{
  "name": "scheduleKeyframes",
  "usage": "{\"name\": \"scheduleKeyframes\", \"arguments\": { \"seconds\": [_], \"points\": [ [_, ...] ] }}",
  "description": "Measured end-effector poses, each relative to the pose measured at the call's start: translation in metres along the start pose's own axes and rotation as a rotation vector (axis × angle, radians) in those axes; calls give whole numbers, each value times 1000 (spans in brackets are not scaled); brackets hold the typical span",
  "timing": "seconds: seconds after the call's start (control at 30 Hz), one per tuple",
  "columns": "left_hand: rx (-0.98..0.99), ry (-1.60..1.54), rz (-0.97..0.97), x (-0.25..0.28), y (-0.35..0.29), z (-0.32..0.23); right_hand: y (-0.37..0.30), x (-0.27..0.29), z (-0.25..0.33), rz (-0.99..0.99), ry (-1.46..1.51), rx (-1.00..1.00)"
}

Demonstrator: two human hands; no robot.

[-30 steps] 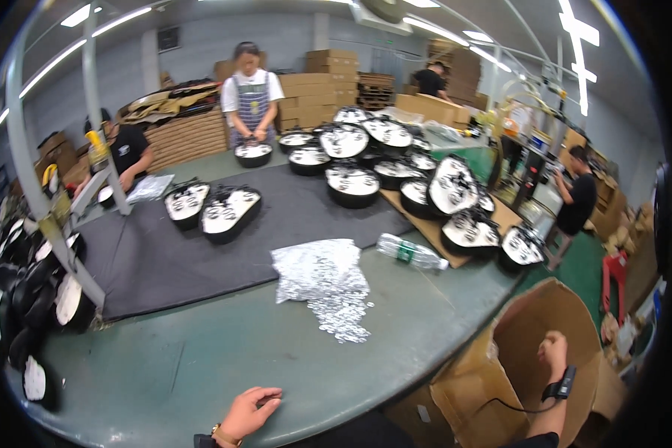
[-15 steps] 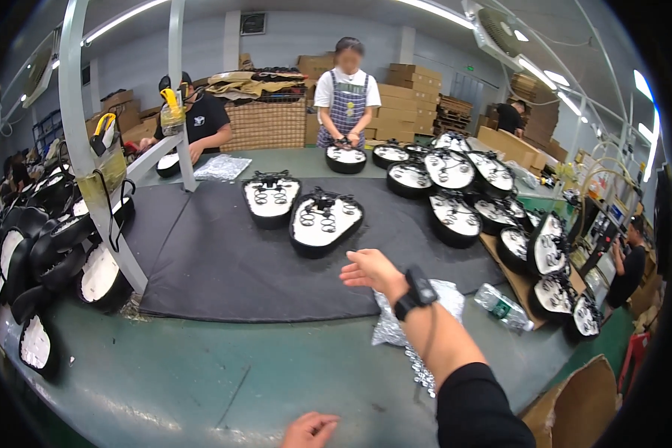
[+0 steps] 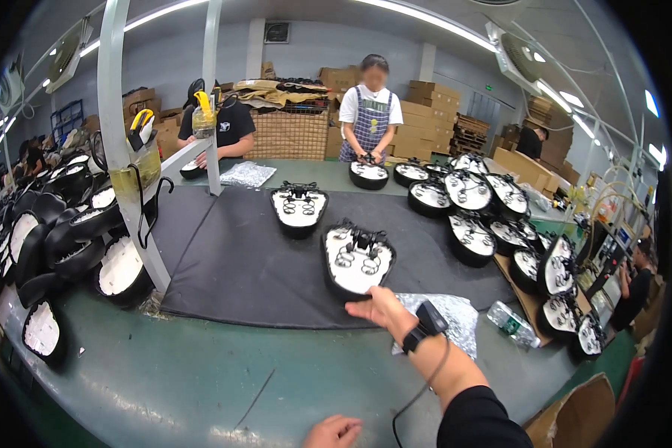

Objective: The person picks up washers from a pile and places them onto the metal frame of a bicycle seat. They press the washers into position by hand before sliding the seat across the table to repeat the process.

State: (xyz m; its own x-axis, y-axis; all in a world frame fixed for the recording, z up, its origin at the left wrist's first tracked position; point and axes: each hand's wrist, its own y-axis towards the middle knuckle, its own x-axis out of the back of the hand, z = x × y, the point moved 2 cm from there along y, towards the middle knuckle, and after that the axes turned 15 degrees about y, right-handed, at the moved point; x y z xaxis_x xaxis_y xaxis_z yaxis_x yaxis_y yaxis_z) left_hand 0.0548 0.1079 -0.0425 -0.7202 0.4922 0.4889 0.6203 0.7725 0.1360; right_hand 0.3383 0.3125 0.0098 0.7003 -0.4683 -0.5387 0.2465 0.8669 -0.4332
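Note:
A bicycle saddle point(image 3: 360, 261), bottom up, lies near the front edge of the dark mat. Its underside is white, with a black clamp and coil springs. My right hand point(image 3: 381, 308) grips its near rim, thumb on top and fingers against the black side. A dark band and a small black device with a cable sit on that wrist. A similar saddle point(image 3: 300, 207) lies farther back to the left. At the bottom edge my left hand point(image 3: 334, 433) rests over the green tabletop with its fingers curled in; no object shows in it, and much of it is cut off.
Upturned saddles point(image 3: 469, 187) are stacked at the right, beside a plastic bottle point(image 3: 513, 324) and a silvery bag point(image 3: 455, 317). Black saddle shells point(image 3: 123, 269) pile up on the left by a grey metal post point(image 3: 131, 201). Two co-workers handle saddles across the table.
My right hand has reached the near saddle and closed on its rim. That saddle has come toward me and turned. My left hand stays low and curled. The whole view has shifted.

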Motion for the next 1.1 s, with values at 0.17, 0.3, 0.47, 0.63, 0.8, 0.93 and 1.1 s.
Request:
{"name": "scheduleKeyframes", "arguments": {
  "seconds": [0.17,0.3,0.47,0.63,0.8,0.93,1.1],
  "points": [
    [154,-299,-231,1,-4,28,-181,55,-47,109,-100,-168],
    [-3,-129,-527,31,-44,-30,-291,92,-112,154,-64,-200],
    [-316,516,-304,9,-101,-57,-355,121,-157,123,-171,-181],
    [-245,633,-236,-10,-123,-51,-323,191,-123,-52,-706,603],
    [-258,666,-209,-10,-112,-63,-298,223,-94,-336,-1307,1018],
    [-241,670,-293,-7,-99,-61,-293,222,-99,-292,-1331,1071],
    [-226,659,-316,-12,-95,-60,-298,213,-94,-264,-1345,1092]
  ]
}}
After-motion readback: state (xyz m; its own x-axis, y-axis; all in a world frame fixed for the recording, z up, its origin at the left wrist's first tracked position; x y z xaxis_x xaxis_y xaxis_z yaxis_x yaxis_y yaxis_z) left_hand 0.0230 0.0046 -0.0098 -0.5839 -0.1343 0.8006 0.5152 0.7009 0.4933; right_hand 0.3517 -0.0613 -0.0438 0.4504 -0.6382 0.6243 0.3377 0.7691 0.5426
